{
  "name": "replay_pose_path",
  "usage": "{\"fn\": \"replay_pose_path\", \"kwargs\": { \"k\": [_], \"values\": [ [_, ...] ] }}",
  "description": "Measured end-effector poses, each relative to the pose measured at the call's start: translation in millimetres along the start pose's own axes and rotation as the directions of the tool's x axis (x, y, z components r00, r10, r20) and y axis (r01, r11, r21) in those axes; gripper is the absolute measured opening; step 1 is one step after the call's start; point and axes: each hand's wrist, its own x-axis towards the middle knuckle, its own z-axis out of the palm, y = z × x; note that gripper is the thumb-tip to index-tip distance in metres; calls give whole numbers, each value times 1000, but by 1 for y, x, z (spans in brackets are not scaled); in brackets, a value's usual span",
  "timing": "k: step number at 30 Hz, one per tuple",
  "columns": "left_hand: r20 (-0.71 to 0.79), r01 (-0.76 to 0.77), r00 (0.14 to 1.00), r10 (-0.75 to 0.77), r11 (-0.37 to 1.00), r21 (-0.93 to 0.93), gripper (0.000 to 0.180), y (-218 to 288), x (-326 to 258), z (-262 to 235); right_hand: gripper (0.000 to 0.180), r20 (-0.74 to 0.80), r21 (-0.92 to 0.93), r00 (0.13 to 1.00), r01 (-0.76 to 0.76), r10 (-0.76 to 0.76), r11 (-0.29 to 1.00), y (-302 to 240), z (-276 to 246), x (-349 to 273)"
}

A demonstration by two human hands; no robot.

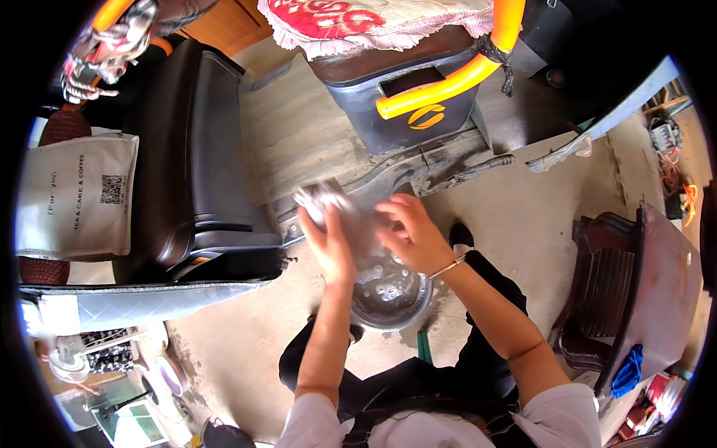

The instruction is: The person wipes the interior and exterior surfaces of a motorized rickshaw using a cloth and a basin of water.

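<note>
My left hand is closed on a wet, greyish-white cloth-like bundle, blurred by motion. My right hand, with a thin bracelet at its wrist, is just to the right of it. Its fingers are curled but smeared, so I cannot tell what they hold. A brownish-grey blur lies between the two hands. Below them a round metal basin stands on the floor between my feet, holding cloudy water with patches of foam.
To the left is a dark vehicle seat with a silver-grey bag on it. Ahead, a dark seat box carries a cloth cover and an orange bar. A brown wooden piece of furniture with a blue cloth stands at right.
</note>
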Motion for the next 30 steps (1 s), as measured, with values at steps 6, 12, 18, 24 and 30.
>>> {"fn": "replay_pose_path", "kwargs": {
  "k": [6, 12, 18, 24, 30],
  "values": [
    [347, -862, 425, 836, 257, 438, 45, 38, 81, 104, 20, -25, 42, 993, -112, 113, 993, 7, -26, -1],
    [212, -860, 457, 864, 368, 354, 49, -35, 115, 138, 15, 57, -94, 997, -52, 57, 994, 10, -31, -7],
    [256, -726, 670, 696, 686, 36, 50, -57, 100, 142, 13, 119, -119, 990, -67, 81, 991, 7, -29, 3],
    [684, -482, 715, 144, 810, 333, 38, -86, 81, 99, 12, 199, -146, 976, -61, 90, 987, 8, -6, 20],
    [312, -206, 886, 342, 895, -396, 35, -31, 88, 108, 12, 188, -146, 974, -98, 125, 984, 11, 7, 23]
  ]
}}
